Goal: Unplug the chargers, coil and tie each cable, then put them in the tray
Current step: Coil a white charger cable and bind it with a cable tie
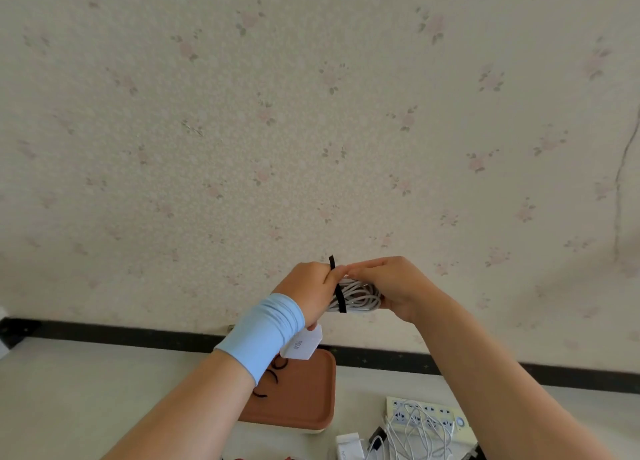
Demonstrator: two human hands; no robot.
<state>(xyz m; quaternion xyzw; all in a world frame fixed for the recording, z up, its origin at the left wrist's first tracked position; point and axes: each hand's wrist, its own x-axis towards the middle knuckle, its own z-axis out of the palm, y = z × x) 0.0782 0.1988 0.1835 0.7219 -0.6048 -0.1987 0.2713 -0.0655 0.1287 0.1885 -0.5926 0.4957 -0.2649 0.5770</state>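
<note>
In front of the flowered wall, above the table (86,390), both hands hold a coiled white cable (362,296) between them. The left hand (310,291), with a pale blue wrist sleeve (263,331), grips the coil's left end. The right hand (393,286) curls its fingers round the right end. A black tie (340,298) runs across the coil, and its free end sticks up where the two thumbs meet. It seems pinched there, though which fingers hold it is hard to tell. A white charger brick (304,347) hangs just below the left hand. On the table lies a brown tray (304,400) with spare black ties (275,376) in it. To its right a power strip (446,411) sits under loose white cables (415,432).
</note>
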